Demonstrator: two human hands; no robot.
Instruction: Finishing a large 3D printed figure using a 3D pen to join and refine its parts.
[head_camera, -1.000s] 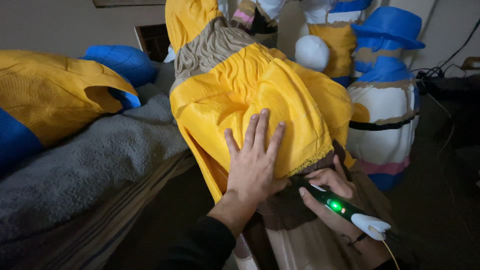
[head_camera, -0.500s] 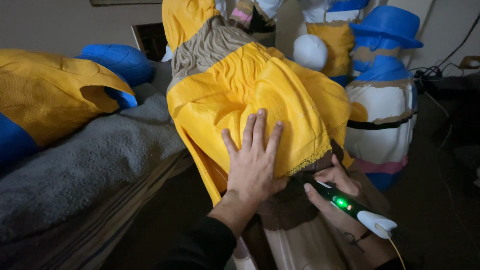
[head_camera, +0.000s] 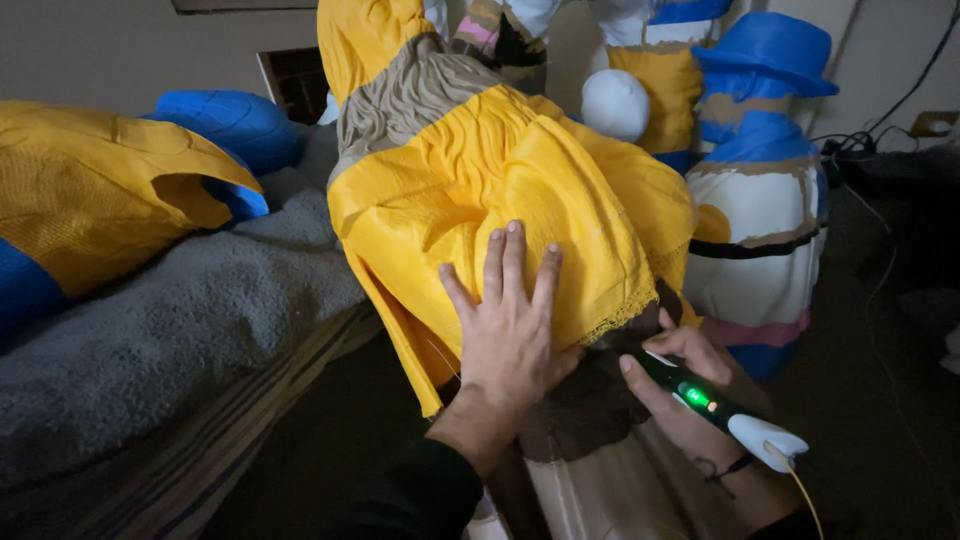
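Observation:
My left hand (head_camera: 510, 325) lies flat, fingers spread, on the yellow ribbed skirt of a large figure (head_camera: 490, 180) painted yellow and tan. My right hand (head_camera: 680, 385) grips a dark pen-shaped tool (head_camera: 715, 408) with a green light, a white rear end and a thin cord. Its tip touches the dark brown part (head_camera: 590, 400) just under the skirt's lace-like hem.
A grey blanket (head_camera: 170, 340) covers a surface at left, with a yellow and blue figure part (head_camera: 90, 190) lying on it. A blue-hatted white and blue figure (head_camera: 760, 170) stands at right behind the yellow one. Cables (head_camera: 880, 130) run along the dark right side.
Both hands have stayed on the figure; the view has shifted slightly and the pen tool has moved a little along the hem.

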